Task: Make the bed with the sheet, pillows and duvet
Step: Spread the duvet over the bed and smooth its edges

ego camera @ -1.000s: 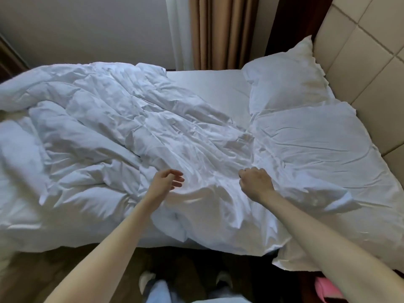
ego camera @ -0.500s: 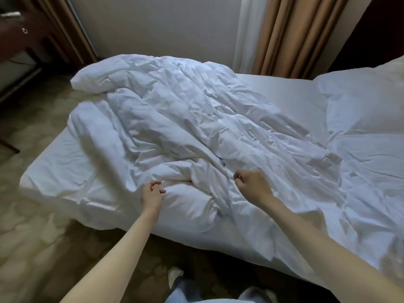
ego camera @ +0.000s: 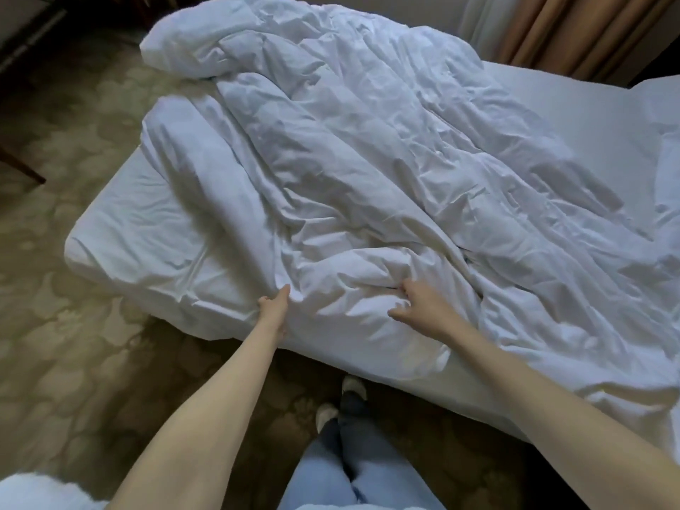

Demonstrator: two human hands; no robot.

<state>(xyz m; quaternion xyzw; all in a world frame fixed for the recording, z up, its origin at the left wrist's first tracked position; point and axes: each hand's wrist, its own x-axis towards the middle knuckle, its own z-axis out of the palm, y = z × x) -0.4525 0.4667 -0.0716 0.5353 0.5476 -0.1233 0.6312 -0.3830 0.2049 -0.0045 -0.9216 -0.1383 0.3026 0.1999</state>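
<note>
Rumpled duvet [ego camera: 368, 160] on sheeted bed [ego camera: 140, 233], patterned carpet [ego camera: 73, 344].

Left hand [ego camera: 274, 307]: fingertips buried in a fold of the duvet [ego camera: 368, 160], so the grip itself is hidden. Right hand [ego camera: 419, 301]: fingertips likewise tucked under the cloth. Duvet cut off by the frame edge at 3 o'clock. Curtain [ego camera: 559, 27] cropped at 1 o'clock. Dark furniture [ego camera: 22, 27] at 10 o'clock too dim to identify.

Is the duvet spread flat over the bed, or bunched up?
Bunched up. The duvet lies in a crumpled heap with deep folds, leaving the sheet bare at the near corner.
</note>
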